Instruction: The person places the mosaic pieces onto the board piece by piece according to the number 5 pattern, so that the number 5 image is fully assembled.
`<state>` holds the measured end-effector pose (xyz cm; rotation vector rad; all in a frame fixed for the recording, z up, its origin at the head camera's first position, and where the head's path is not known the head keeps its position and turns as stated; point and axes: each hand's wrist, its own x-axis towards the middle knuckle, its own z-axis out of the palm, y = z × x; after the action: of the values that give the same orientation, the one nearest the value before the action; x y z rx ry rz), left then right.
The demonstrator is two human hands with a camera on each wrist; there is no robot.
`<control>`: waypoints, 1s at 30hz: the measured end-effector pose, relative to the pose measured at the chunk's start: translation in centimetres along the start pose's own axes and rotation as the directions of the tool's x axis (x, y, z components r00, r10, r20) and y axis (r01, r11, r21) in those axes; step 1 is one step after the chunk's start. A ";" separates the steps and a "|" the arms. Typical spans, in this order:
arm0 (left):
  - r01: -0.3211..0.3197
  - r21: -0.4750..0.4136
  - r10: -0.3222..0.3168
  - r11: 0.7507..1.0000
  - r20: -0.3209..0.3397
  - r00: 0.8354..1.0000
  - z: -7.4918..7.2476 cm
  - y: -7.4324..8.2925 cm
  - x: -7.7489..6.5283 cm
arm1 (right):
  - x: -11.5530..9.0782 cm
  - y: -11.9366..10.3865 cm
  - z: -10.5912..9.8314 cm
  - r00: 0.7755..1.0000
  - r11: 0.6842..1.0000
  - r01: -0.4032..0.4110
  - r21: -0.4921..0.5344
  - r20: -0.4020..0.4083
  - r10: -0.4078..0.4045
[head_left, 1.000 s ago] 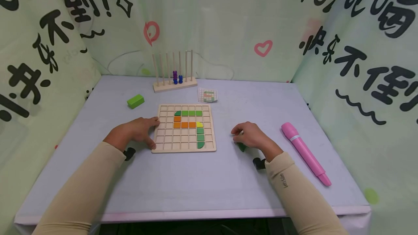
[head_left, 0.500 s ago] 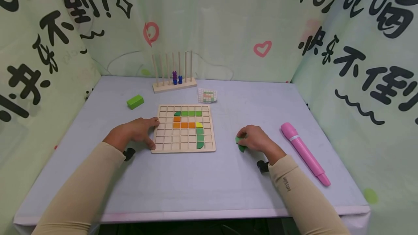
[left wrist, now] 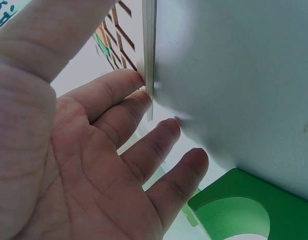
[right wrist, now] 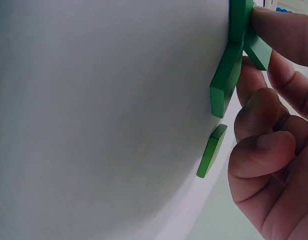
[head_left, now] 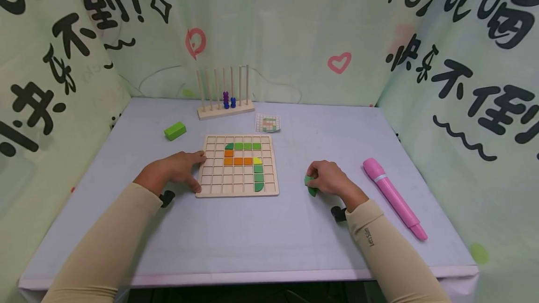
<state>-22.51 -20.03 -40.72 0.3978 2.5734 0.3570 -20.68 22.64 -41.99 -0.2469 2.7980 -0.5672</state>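
Observation:
My left hand point(head_left: 178, 169) rests against the left edge of a wooden grid board point(head_left: 214, 191), its fingers extended. In the left wrist view, fingertips point(left wrist: 134, 77) touch the rim of the board. Set in the grid are green tiles point(head_left: 247, 146), orange tiles point(head_left: 238, 161) and a yellow tile point(head_left: 257, 161). To the right of the board, my right hand point(head_left: 330, 180) pinches a small green tile point(right wrist: 257, 47) between thumb and finger, low over the table. Other dark green tiles point(right wrist: 226, 80) stand close against it, and a lighter green tile point(right wrist: 212, 151) lies apart on the table.
A green block point(head_left: 174, 131) with a curved cutout point(left wrist: 249, 200) lies behind my left hand. Farther back stand a peg rack point(head_left: 226, 111) with blue and purple beads and a small pattern card point(head_left: 267, 123). At right lies a pink microphone-shaped stick point(head_left: 393, 198). Printed curtains point(head_left: 269, 36) enclose the table.
My right hand has shifted slightly right over the green tiles, and more green shows beside its fingertips. The left hand and the board have stayed in place.

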 end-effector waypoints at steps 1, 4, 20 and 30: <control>0.001 0.000 -0.001 1.000 0.001 1.000 0.0 0.0 0.0 | 0.0 0.0 0.0 1.000 1.000 0.002 0.001 -0.002 -0.002; 0.003 -0.001 -0.003 1.000 0.003 1.000 0.1 0.0 0.0 | -0.1 -0.1 -0.1 1.000 1.000 0.006 0.005 -0.004 -0.006; 0.017 -0.023 -0.017 1.000 0.014 1.000 0.2 -0.2 0.0 | 1.0 -3.4 0.4 0.998 0.989 0.064 0.133 -0.014 -0.062; 0.030 -0.035 -0.030 0.999 0.003 1.000 0.1 -0.3 0.0 | 2.3 -9.1 2.9 0.974 0.952 0.208 0.224 0.043 -0.223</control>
<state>-22.51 -20.25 -40.93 0.3469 2.5643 0.3897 -21.05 12.86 -41.40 -0.5187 2.6318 -0.8921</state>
